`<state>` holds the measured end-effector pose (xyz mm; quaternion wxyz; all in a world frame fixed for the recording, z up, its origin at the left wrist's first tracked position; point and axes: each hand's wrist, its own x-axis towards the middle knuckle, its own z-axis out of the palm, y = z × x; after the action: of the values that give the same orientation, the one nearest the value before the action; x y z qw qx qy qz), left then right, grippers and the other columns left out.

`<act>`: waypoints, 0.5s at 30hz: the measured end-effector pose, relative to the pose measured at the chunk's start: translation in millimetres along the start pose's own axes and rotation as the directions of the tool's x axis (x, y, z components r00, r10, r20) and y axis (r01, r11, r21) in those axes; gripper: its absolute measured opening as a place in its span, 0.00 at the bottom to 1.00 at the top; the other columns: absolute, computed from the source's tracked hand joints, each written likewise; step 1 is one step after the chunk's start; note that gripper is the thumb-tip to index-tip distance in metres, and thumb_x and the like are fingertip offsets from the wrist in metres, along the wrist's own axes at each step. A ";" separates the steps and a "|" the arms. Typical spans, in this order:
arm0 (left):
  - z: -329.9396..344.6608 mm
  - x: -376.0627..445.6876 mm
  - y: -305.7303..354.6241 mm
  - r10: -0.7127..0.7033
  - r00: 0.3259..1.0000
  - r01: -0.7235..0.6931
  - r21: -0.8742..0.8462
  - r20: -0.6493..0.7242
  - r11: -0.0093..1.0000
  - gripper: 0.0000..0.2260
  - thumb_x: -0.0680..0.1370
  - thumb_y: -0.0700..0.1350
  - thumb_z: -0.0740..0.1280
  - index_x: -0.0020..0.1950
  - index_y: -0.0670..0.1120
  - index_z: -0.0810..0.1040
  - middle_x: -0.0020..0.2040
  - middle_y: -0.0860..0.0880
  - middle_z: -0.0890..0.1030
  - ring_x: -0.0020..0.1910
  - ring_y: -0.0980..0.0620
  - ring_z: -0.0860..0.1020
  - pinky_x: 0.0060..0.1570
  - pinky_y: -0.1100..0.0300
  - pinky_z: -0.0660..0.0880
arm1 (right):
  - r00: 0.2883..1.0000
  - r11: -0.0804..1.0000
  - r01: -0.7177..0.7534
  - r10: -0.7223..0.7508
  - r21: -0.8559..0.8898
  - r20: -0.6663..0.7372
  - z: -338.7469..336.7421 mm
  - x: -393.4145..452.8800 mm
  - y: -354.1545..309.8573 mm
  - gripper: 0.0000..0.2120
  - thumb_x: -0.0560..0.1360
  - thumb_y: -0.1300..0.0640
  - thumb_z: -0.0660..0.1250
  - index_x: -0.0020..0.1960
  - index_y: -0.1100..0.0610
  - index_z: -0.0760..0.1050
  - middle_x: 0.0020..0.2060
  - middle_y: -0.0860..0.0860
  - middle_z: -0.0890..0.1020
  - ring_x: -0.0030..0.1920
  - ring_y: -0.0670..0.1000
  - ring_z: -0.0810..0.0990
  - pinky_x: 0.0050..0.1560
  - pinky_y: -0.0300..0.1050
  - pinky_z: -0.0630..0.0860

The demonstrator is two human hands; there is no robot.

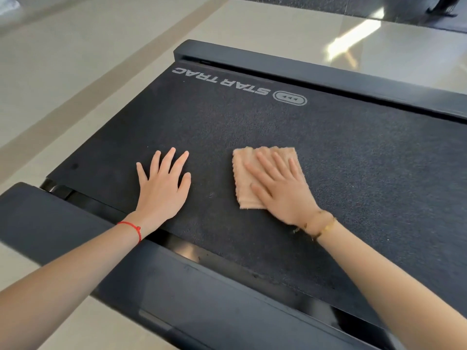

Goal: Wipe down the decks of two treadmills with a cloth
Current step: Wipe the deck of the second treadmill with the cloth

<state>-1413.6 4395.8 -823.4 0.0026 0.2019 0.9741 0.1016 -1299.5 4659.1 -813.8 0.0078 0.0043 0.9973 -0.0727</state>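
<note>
A black treadmill deck (341, 152) fills the middle of the view, with a pale "STAR TRAC" logo near its far end. A folded tan cloth (243, 173) lies flat on the belt. My right hand (280, 188) presses down on the cloth with fingers spread, covering its right half; a gold bracelet is on that wrist. My left hand (164, 185) rests flat on the bare belt to the left of the cloth, fingers apart, holding nothing, with a red string on the wrist.
Black side rails run along the near edge (75, 228) and the far edge (353, 79) of the deck. Glossy beige floor tiles (63, 84) lie to the left and beyond. A dark mat and another piece of equipment (439, 11) show at the top right.
</note>
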 end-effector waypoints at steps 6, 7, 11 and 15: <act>-0.5 -1.6 -6.8 -0.031 1.000 0.030 -0.015 -0.008 0.999 0.24 0.83 0.55 0.50 0.81 0.56 0.53 0.81 0.51 0.53 0.80 0.46 0.47 0.75 0.34 0.44 | 0.984 0.985 -0.171 0.170 0.003 0.052 0.2 86.2 -11.2 0.25 0.83 0.40 0.41 0.80 0.39 0.45 0.81 0.48 0.46 0.80 0.59 0.40 0.76 0.64 0.36; -0.2 -1.9 -6.6 -0.033 0.999 0.032 -0.021 -0.017 0.999 0.24 0.84 0.54 0.50 0.81 0.56 0.54 0.81 0.51 0.53 0.80 0.46 0.48 0.75 0.34 0.45 | 0.989 0.990 -0.142 0.142 -0.002 0.049 1.8 90.9 -21.2 0.26 0.83 0.40 0.41 0.80 0.40 0.45 0.81 0.49 0.46 0.80 0.60 0.40 0.76 0.64 0.36; -0.3 -3.7 -5.0 -0.029 0.998 0.027 -0.035 -0.053 0.999 0.24 0.84 0.52 0.52 0.80 0.54 0.56 0.81 0.50 0.56 0.80 0.46 0.49 0.75 0.34 0.46 | 0.999 0.999 0.035 -0.035 -0.001 0.034 7.0 77.3 -54.8 0.25 0.84 0.40 0.43 0.80 0.39 0.44 0.81 0.48 0.47 0.80 0.59 0.41 0.76 0.62 0.36; 1.2 -4.3 -6.6 -0.025 0.998 0.023 -0.023 -0.052 0.999 0.24 0.84 0.52 0.51 0.81 0.54 0.55 0.81 0.49 0.55 0.80 0.46 0.49 0.75 0.34 0.46 | 0.989 0.989 0.146 -0.146 -0.002 0.012 10.2 39.3 -53.9 0.25 0.83 0.39 0.43 0.80 0.38 0.46 0.81 0.44 0.48 0.80 0.57 0.43 0.78 0.59 0.37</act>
<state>-1412.2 4388.5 -826.1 -0.0196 0.1874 0.9750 0.1178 -1339.1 4604.7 -816.7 0.0084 -0.0692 0.9950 -0.0718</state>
